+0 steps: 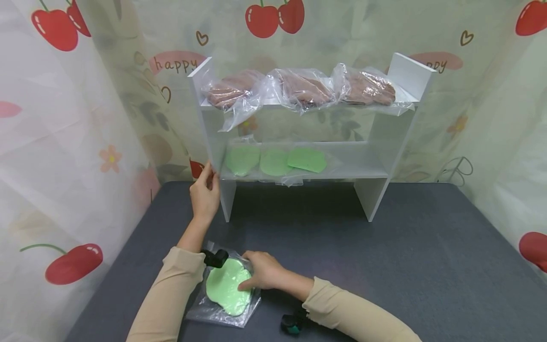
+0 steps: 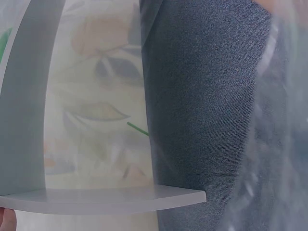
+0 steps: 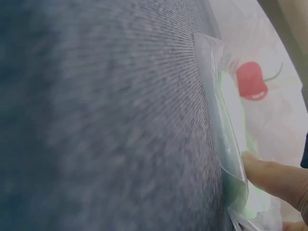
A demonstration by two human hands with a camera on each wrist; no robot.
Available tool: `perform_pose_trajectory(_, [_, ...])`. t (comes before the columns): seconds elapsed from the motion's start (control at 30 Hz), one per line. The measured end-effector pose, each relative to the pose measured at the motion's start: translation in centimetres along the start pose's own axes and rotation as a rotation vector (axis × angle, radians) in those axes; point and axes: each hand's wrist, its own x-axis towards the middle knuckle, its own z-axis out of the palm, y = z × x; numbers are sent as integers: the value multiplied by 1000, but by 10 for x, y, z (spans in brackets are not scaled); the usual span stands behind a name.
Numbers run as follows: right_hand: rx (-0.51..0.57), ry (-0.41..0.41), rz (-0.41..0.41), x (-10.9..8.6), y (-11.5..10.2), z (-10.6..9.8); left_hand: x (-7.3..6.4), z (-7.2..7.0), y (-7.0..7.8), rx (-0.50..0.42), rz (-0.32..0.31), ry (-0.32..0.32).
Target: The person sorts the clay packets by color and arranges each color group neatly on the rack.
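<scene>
In the head view, a clear plastic bag [image 1: 253,308] with a flat, soft-looking light-green piece [image 1: 226,285] inside lies on the dark table. My right hand [image 1: 267,270] holds this bag at its right side, thumb over the green piece; the right wrist view shows the thumb [image 3: 272,178] against the plastic. Up at the white shelf [image 1: 380,194], my left hand [image 1: 205,194] touches the outer front edge of the left side panel. Only a fingertip [image 2: 6,220] of it shows in the left wrist view, beside the panel [image 2: 110,201].
Three bagged brown pieces [image 1: 301,88] sit on the shelf's top board. Several bagged green pieces [image 1: 275,161] lie on its middle board. A dark wrist device [image 1: 292,324] is near the right forearm. Printed curtains [image 1: 77,166] surround the table [image 1: 427,266].
</scene>
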Motion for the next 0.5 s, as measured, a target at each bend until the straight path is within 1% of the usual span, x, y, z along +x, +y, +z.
perform_pose_trajectory(0.2, [59, 33, -29, -6, 14, -8, 0, 0, -1, -8, 1, 3])
perform_pose_trajectory(0.33, [140, 57, -63, -8, 27, -14, 0, 0, 0, -9, 0, 5])
perform_pose_trajectory(0.5, [235, 50, -81, -12, 42, -24, 0, 1, 0, -11, 12, 5])
